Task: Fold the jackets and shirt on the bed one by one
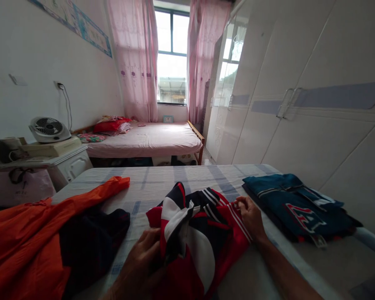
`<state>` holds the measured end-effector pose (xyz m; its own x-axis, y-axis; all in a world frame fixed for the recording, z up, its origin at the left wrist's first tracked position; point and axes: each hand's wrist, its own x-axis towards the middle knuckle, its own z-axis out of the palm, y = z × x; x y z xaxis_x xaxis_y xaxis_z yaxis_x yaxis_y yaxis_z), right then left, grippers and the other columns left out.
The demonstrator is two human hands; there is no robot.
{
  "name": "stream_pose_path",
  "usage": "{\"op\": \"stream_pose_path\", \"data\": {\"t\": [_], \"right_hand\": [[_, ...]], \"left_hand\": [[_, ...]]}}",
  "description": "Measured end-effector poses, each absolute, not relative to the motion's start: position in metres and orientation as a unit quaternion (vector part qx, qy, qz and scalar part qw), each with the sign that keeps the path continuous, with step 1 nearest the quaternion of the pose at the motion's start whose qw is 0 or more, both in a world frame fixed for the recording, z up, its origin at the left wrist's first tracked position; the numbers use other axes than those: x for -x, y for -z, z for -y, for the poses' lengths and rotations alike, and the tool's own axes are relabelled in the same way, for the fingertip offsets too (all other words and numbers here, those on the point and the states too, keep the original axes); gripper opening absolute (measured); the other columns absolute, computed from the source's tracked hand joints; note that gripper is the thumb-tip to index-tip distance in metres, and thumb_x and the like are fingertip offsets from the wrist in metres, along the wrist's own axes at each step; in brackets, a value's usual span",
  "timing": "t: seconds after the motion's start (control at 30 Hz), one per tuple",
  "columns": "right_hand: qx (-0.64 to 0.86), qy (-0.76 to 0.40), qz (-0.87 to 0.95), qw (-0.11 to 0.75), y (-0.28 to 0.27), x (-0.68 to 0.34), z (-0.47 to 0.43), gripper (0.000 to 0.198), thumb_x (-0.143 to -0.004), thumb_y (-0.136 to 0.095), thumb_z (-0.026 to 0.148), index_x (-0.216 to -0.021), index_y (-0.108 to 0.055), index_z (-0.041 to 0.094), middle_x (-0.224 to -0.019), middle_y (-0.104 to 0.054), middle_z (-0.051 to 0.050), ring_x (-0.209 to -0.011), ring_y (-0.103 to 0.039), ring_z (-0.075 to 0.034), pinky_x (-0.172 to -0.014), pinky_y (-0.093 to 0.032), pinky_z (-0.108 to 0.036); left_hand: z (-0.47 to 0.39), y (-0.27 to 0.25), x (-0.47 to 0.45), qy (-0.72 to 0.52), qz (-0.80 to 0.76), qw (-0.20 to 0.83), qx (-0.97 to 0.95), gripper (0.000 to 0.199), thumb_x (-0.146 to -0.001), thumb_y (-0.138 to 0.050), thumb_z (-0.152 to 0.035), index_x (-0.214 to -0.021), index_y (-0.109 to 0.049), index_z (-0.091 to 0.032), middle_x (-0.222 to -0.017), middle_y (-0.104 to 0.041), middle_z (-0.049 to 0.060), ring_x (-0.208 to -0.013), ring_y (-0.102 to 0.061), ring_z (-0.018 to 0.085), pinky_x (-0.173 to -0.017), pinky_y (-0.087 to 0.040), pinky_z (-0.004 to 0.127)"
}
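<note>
A red, white and navy jacket (203, 246) with striped ribbed trim lies bunched on the bed in front of me. My left hand (146, 254) is closed on its left side, with the fingertips partly hidden by the cloth. Pinched in my right hand (248, 214) is the red edge beside the white stripes, on the jacket's right side. To the left, an orange garment (34, 241) lies spread out, and a dark navy garment (96, 237) sits against it. On the right rests a folded teal garment (296, 204) with a large letter A, on top of other dark clothing.
The near bed has a white and blue checked sheet (150, 179). Beyond it stands a second bed (156, 139) with pink bedding. A small fan (50, 127) sits on a cabinet (71, 162) at the left. White wardrobe doors (268, 137) line the right side.
</note>
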<state>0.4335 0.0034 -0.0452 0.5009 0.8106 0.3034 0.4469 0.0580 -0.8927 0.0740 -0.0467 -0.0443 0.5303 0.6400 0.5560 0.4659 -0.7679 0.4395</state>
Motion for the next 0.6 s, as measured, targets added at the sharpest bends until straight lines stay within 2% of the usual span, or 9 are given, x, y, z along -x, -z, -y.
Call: {"op": "stream_pose_path", "data": {"t": [0.13, 0.27, 0.37, 0.5, 0.53, 0.6], "right_hand": [[0.669, -0.2, 0.421, 0.578, 0.063, -0.454, -0.011, 0.024, -0.073, -0.045, 0.033, -0.087, -0.055, 0.017, -0.083, -0.066, -0.007, -0.066, -0.065, -0.018, -0.064, -0.052, -0.031], [0.674, -0.198, 0.424, 0.571, 0.063, -0.455, -0.011, 0.021, -0.071, -0.046, 0.029, -0.085, -0.057, 0.017, -0.08, -0.067, -0.005, -0.065, -0.065, -0.016, -0.066, -0.051, -0.03], [0.678, -0.192, 0.439, 0.557, 0.062, -0.452, -0.008, 0.019, -0.071, -0.046, 0.027, -0.083, -0.059, 0.019, -0.079, -0.068, -0.004, -0.066, -0.064, -0.016, -0.068, -0.05, -0.03], [0.687, -0.183, 0.454, 0.538, 0.061, -0.451, -0.008, 0.017, -0.071, -0.046, 0.025, -0.081, -0.059, 0.019, -0.077, -0.068, -0.004, -0.068, -0.064, -0.016, -0.07, -0.049, -0.029], [0.688, -0.184, 0.454, 0.535, 0.061, -0.452, -0.008, 0.018, -0.072, -0.045, 0.025, -0.082, -0.058, 0.019, -0.078, -0.068, -0.004, -0.067, -0.064, -0.016, -0.069, -0.049, -0.029], [0.691, -0.189, 0.455, 0.529, 0.061, -0.454, -0.009, 0.02, -0.073, -0.042, 0.025, -0.085, -0.057, 0.018, -0.08, -0.068, -0.005, -0.065, -0.065, -0.015, -0.065, -0.05, -0.028]], "left_hand": [[0.045, 0.05, -0.081, -0.35, -0.325, 0.075, -0.875, 0.037, -0.076, -0.061, -0.037, -0.109, -0.056, -0.021, -0.102, -0.06, 0.01, -0.091, -0.057, 0.026, -0.074, -0.051, 0.037], [0.046, 0.048, -0.081, -0.313, -0.311, 0.048, -0.896, 0.021, -0.08, -0.059, -0.033, -0.097, -0.058, -0.022, -0.087, -0.062, 0.007, -0.08, -0.059, 0.021, -0.068, -0.05, 0.032], [0.047, 0.037, -0.079, -0.351, -0.358, 0.095, -0.86, 0.007, -0.085, -0.053, -0.028, -0.087, -0.056, -0.022, -0.081, -0.062, 0.003, -0.072, -0.06, 0.016, -0.064, -0.05, 0.026], [0.037, -0.014, -0.077, -0.442, -0.456, 0.161, -0.756, 0.018, -0.087, -0.049, -0.037, -0.081, -0.054, -0.02, -0.062, -0.056, -0.004, -0.053, -0.053, 0.011, -0.05, -0.045, 0.02], [0.032, -0.034, -0.077, -0.465, -0.482, 0.158, -0.726, 0.022, -0.087, -0.049, -0.04, -0.079, -0.053, -0.02, -0.061, -0.055, -0.005, -0.053, -0.052, 0.011, -0.05, -0.045, 0.02], [0.022, -0.074, -0.076, -0.527, -0.53, 0.083, -0.659, 0.025, -0.086, -0.052, -0.043, -0.082, -0.053, -0.018, -0.067, -0.055, -0.006, -0.062, -0.052, 0.01, -0.058, -0.045, 0.02]]}}
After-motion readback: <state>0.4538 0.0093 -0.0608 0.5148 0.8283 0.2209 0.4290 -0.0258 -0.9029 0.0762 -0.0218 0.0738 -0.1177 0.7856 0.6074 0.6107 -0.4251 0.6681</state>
